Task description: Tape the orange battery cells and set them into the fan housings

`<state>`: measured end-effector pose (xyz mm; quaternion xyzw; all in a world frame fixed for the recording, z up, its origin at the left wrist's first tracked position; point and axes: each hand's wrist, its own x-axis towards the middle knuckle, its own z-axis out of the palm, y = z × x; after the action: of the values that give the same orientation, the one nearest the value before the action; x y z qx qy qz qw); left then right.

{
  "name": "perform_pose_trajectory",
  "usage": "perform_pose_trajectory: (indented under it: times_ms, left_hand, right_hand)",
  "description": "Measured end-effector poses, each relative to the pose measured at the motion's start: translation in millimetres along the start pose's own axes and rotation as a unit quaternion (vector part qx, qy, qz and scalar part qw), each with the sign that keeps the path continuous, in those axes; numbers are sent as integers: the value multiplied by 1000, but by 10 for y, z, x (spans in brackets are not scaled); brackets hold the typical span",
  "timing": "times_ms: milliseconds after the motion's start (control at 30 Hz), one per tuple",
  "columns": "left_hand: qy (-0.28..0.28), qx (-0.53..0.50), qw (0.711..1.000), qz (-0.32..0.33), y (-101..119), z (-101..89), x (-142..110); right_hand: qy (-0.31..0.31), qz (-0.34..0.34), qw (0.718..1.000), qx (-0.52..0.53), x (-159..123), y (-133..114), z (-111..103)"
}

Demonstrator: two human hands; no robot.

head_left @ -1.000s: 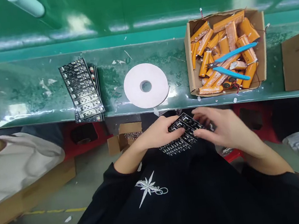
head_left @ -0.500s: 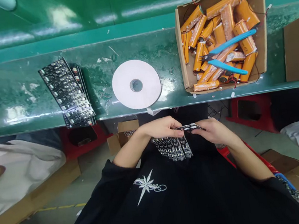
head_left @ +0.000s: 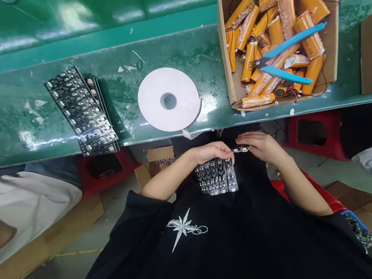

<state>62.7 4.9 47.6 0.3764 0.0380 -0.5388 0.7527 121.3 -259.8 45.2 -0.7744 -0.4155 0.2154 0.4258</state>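
Note:
My left hand [head_left: 212,152] is closed on the upper edge of a black circuit board panel [head_left: 215,176], which hangs below the fingers and is divided into several narrow strips with small components. To its right, my right hand [head_left: 261,146] pinches a short piece of circuit board [head_left: 241,148], seen nearly edge-on with white parts on it. The left end of that piece comes close to my left fingertips; whether it touches them or joins the panel I cannot tell. Both hands are in front of my chest, just below the bench edge.
On the green bench [head_left: 126,129] lie stacked circuit board panels [head_left: 81,110] and a white tape reel [head_left: 179,90]. A cardboard box [head_left: 227,61] holds several orange battery packs [head_left: 287,11], with blue-handled cutters [head_left: 291,43] on top. People in pale clothing sit at both sides.
The panel has turned to face the camera more. My right hand has tilted, its fingers now over the short board piece, which sits slightly higher. The camera view has shifted a little.

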Motion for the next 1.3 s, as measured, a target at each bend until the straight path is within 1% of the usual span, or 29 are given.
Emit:
perform_pose_trajectory:
  times_ms: [67, 133, 200, 300, 333, 367, 400, 433, 467, 533, 567, 633, 700, 767, 833, 900, 933, 1000, 1033, 1100, 1133, 1167, 1200, 1300]
  left_hand:
    - [45, -13, 999, 8, 1, -16, 17]
    - [86, -12, 996, 20, 8, -24, 26]
    - [110, -3, 993, 35, 9, -26, 29]
    - [122, 4, 992, 34, -7, -26, 29]
    - [126, 3, 992, 27, -18, -27, 29]
    - [132, 1, 991, 20, -30, -28, 30]
    - [139, -2, 990, 15, -44, -28, 33]
    - [145, -7, 989, 12, -60, -28, 37]
    - [150, -15, 989, 11, -77, -27, 43]
    - [159, -38, 987, 5, -108, -19, 56]
    - [162, -50, 985, -1, -121, -14, 62]
    - [162, -70, 984, -10, -138, -2, 70]
    - [147, -80, 986, -12, -145, 5, 74]
    - [130, -88, 988, -12, -152, 4, 79]
    - [124, -97, 987, -14, -166, -4, 89]
    - [128, -102, 986, -12, -189, -14, 101]
    - [130, -102, 986, -10, -199, -19, 105]
    - [134, -101, 986, -2, -214, -24, 104]
    - [135, -101, 986, 2, -215, -25, 97]
    - [135, -100, 986, 11, -204, -25, 69]
    - [132, -95, 987, 14, -193, -25, 50]
    - [128, -87, 988, 17, -180, -24, 29]
    - [124, -73, 989, 21, -165, -24, 9]
    - [132, 2, 990, 39, -121, -13, -39]
  right_hand:
    - [-57, 79, 993, 65, -11, -34, -16]
    - [-89, 149, 975, 137, -25, -91, 13]
    - [-83, 199, 949, 229, -40, -150, 92]
    - [-58, 265, 887, 373, -64, -197, 230]
    - [-58, 280, 870, 402, -70, -197, 258]
    - [-61, 287, 862, 414, -75, -190, 272]
    - [-67, 284, 865, 408, -76, -177, 271]
    - [-72, 272, 880, 382, -72, -161, 258]
    - [-72, 256, 902, 340, -65, -143, 236]
    - [-51, 217, 947, 232, -42, -107, 184]
    - [-36, 198, 963, 182, -29, -90, 160]
    - [-13, 167, 979, 119, -9, -56, 123]
    - [-23, 157, 980, 116, 1, -18, 95]
    - [-66, 170, 971, 154, 1, 25, 74]
    - [-125, 199, 948, 215, -3, 61, 67]
    - [-160, 224, 921, 276, -7, 71, 93]
    - [-162, 232, 909, 306, -8, 61, 123]
    - [-144, 239, 881, 381, -10, 19, 210]
    - [-132, 244, 860, 429, -11, -8, 262]
    - [-111, 260, 803, 525, -8, -56, 359]
    - [-99, 266, 780, 557, -3, -72, 395]
    - [-88, 270, 771, 570, 5, -80, 419]
    - [-77, 272, 777, 563, 16, -83, 432]
    - [-32, 282, 826, 487, 57, -84, 421]
